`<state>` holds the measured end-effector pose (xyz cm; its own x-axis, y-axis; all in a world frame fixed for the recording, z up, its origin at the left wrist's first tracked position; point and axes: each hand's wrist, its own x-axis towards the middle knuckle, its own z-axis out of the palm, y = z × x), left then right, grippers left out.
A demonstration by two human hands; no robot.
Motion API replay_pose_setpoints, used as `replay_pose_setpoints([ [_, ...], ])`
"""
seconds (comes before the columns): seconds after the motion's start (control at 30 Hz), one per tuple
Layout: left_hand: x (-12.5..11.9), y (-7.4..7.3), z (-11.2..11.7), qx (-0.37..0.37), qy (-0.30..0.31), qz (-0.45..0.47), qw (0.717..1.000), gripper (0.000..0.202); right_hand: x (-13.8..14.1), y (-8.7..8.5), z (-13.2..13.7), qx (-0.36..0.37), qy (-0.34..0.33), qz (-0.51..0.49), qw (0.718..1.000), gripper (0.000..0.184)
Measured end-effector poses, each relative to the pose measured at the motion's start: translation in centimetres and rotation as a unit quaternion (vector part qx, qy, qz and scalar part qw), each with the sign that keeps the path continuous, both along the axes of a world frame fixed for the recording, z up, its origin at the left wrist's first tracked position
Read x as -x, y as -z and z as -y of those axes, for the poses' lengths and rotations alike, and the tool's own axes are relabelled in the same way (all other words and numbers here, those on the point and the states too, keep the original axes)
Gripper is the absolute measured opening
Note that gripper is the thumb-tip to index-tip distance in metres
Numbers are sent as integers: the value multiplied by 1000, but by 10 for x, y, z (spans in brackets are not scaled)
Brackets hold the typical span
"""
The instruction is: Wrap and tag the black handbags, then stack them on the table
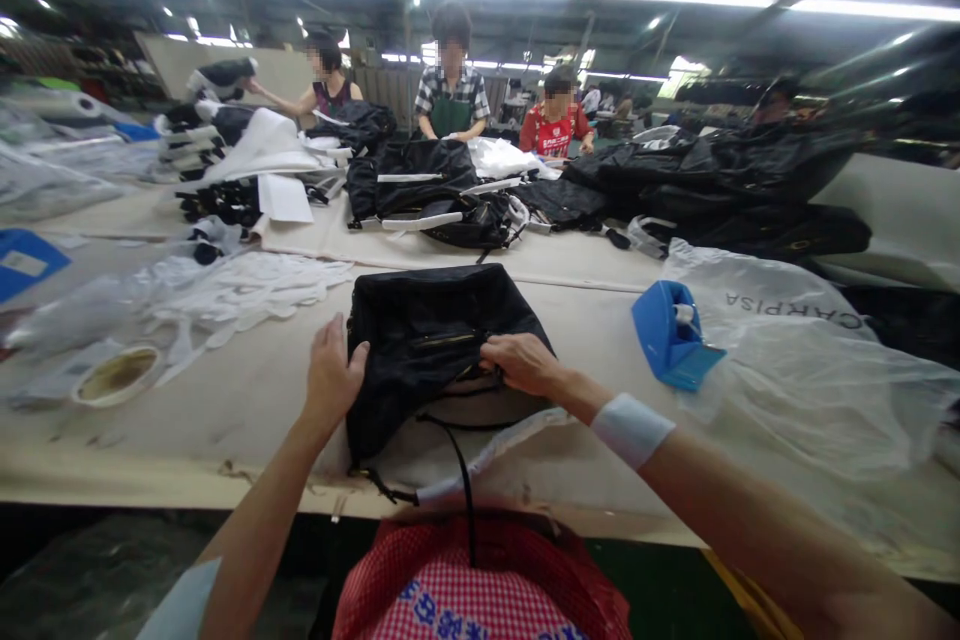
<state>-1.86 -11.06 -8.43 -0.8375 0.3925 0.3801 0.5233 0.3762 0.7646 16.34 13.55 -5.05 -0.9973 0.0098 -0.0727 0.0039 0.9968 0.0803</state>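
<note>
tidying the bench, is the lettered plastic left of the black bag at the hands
No, the lettered plastic lies right of that black bag.

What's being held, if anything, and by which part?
The right hand pinches the black bag near its zipper; the exact part is hidden. The left hand lies open against the bag's side.

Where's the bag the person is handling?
In the head view, the black bag is mid-frame on the table, with the left hand at its left edge and the right hand gripping its right part.
</note>
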Motion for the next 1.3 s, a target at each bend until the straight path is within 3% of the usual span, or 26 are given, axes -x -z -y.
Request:
replay_pose_setpoints([
  [0.03, -18, -9, 1, 13, 29, -100, 994, 39, 6, -13, -1, 6, 14, -9, 1000, 22],
  [0.1, -58, -22, -3, 56, 175, -225, 957, 35, 18, -43, -5, 4, 29, -35, 999, 22],
  [0.17, -93, -27, -15, 143, 313, -265, 901, 41, 27, -72, -7, -11, 25, -57, 998, 22],
  [0.2, -106, -27, -24, 194, 336, -275, 880, 46, 30, -83, -7, -18, 18, -65, 998, 23],
  [0.3, -121, -19, -55, 334, 269, -276, 860, 59, 35, -104, 0, -41, 13, -80, 996, 26],
  [0.4, -114, -13, -74, 414, 206, -253, 850, 55, 32, -111, 8, -65, 29, -92, 993, 27],
  [0.6, -97, -26, -58, 469, 316, -234, 791, 33, 26, -112, 12, -82, 36, -109, 990, 26],
  [0.73, -83, -37, -41, 463, 347, -286, 764, 29, 27, -111, 1, -26, 24, -121, 992, 24],
  [0.93, -71, -47, -29, 469, 363, -242, 768, 28, 36, -104, -6, 137, -10, -80, 987, 35],
  [1.03, -70, -46, -31, 469, 351, -180, 790, 31, 34, -97, -1, 174, -1, -24, 984, 33],
  [1.17, -73, -26, -44, 359, 294, -155, 872, 45, 13, -80, 8, 202, -101, 9, 974, 21],
  [1.23, -74, -9, -54, 355, 273, -133, 884, 46, -3, -68, 11, 186, -139, 17, 973, 17],
  [1.3, -75, 6, -64, 388, 262, -110, 877, 45, -19, -58, 11, 139, -115, 9, 984, 17],
])
